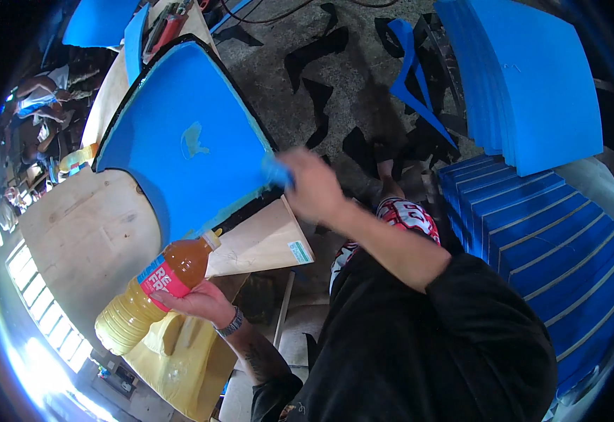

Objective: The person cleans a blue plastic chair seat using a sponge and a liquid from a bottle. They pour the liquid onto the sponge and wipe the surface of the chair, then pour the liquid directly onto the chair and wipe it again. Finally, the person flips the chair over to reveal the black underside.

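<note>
My left hand grips a plastic bottle of amber liquid with a pink label, tilted so its white nozzle points at the big blue foam sheet. The sheet lies on a plywood table, and a pale wet patch of the liquid shows near its middle. My right hand, blurred by motion, holds a small blue pad at the sheet's right edge.
A stack of blue foam sheets leans at the upper right, with more stacked blue panels below it. Black and blue offcuts litter the concrete floor. A yellow moulded piece lies under my left forearm. Another person sits at far left.
</note>
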Available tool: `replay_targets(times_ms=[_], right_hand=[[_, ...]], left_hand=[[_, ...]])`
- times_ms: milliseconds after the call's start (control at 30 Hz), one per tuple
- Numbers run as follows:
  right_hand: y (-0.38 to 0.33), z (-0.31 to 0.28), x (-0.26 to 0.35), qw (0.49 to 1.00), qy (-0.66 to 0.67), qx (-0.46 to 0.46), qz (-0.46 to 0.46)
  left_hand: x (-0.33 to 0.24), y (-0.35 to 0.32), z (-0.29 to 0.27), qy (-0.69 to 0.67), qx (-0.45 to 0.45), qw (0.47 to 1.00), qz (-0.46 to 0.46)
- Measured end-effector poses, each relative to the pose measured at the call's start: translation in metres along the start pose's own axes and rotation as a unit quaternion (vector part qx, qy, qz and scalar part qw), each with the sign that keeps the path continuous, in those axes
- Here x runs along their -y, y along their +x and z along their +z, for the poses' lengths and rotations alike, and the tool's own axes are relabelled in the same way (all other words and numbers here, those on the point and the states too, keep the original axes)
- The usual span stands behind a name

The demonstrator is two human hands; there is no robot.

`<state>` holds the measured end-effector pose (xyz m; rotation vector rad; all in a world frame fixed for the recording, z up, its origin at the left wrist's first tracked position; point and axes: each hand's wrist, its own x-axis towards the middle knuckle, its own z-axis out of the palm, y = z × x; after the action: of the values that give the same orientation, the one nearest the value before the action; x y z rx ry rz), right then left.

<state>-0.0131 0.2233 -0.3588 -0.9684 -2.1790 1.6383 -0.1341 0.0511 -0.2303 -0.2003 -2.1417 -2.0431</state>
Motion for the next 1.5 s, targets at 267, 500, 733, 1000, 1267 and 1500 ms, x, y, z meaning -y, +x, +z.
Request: replay_targets(times_ms=[267, 500, 733, 1000, 1267, 1500], right_hand=[[-0.052, 0.027, 0.036, 0.959, 0.09, 0.266, -0.042], [0.125, -0.014, -0.058, 0.993, 0.101, -0.064, 0.012], [0.112, 0.04, -0.086, 0.989, 0.125, 0.08, 0.013], [0.042, -0.061, -0.055, 0.823, 0.396, 0.273, 0.303], [0.023, -0.072, -0.002, 0.897, 0.36, 0.148, 0.21], [0.105, -0.062, 0.009, 0.969, 0.147, 0.193, 0.041]], left_hand=[[-0.002, -0.004, 0.001, 0.02, -0.001, 0.999, -0.037], [-0.004, -0.008, 0.014, 0.007, -0.019, 1.0, -0.001], [-0.004, -0.009, 0.01, 0.028, -0.095, 0.995, -0.009], [0.007, 0.007, -0.028, -0.189, -0.155, 0.97, -0.004], [0.032, 0.135, 0.026, -0.206, -0.09, 0.974, 0.008], [0.124, 0.136, 0.022, 0.15, 0.006, 0.989, 0.01]])
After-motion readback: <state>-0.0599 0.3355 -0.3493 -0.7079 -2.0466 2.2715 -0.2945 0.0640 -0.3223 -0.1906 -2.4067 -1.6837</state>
